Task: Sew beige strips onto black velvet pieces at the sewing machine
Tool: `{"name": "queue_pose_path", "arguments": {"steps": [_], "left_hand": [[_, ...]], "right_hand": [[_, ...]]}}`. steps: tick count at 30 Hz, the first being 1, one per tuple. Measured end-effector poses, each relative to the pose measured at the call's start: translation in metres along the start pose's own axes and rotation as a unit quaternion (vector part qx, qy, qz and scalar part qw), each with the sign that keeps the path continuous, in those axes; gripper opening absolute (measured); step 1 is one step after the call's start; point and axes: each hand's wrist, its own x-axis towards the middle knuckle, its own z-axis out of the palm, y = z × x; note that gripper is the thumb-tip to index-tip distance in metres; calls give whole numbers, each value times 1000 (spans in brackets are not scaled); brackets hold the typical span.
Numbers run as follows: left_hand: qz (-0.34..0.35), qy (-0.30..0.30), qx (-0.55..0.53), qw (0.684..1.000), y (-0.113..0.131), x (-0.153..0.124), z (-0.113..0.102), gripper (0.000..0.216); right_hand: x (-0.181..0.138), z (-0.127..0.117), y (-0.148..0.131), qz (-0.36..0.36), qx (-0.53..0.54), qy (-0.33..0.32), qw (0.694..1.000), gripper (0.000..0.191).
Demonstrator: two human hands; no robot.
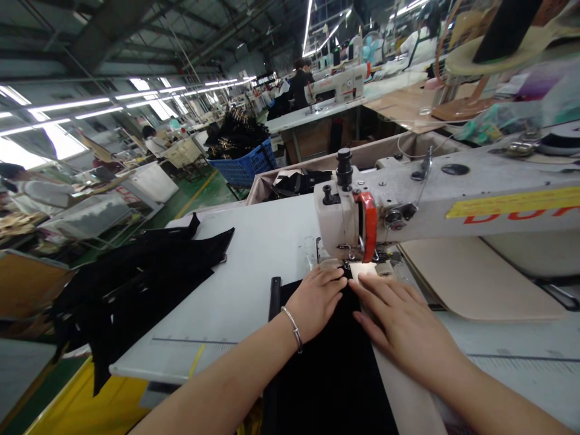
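Observation:
A strip of black fabric lies on the white table and runs up under the head of a white sewing machine. My left hand rests flat on the fabric just in front of the presser foot, fingers stretched forward, a thin bracelet on the wrist. My right hand lies flat beside it on the fabric's right edge, fingertips reaching toward the needle area. A small pale piece sits under the foot.
A pile of black fabric pieces covers the table's left end. A beige board lies right of the machine. Behind are a blue crate of dark goods, another sewing machine and several seated workers.

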Motion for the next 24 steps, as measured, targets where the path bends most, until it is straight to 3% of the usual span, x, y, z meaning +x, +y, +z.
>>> {"name": "queue_pose_path", "arguments": {"steps": [5,8,11,15,19,24], "left_hand": [[-5,-2,6,1000,-6,6,2,30],[-15,-26,18,999,3,3,-8,33],[20,-95,8,995,31,-23,-24,39],[122,-169,-3,978,69,-77,-32,72],[154,-157,27,975,80,-105,-21,57],[147,-136,28,979,78,-107,-25,48]], "right_hand": [[5,-1,0,13,-7,3,1000,46],[-4,-5,-4,9,-10,8,1000,43],[-34,-12,-17,-24,-22,18,999,44],[-82,-27,-40,-94,-41,44,994,48],[-104,-37,-50,-134,-80,39,987,49],[-104,-42,-52,-191,-138,46,971,43]]}}
